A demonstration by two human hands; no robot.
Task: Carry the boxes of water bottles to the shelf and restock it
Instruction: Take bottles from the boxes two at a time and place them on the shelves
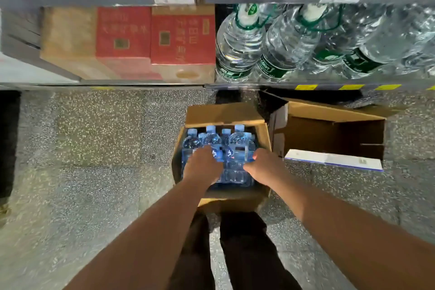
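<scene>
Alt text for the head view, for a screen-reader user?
Seen from above, a person's left hand and right hand reach into an open cardboard box of blue-capped water bottles on the floor; the grip is unclear. A second open box sits to its right, and the shelf ahead holds large water jugs and red cartons.

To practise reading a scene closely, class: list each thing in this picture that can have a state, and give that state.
Left box: open, holding capped small bottles.
Right box: open, looks empty.
Red cartons: closed, shelved.
Large bottles: capped, shelved.
Left hand: fingers curled on small bottles.
Right hand: fingers curled on small bottles.
</scene>
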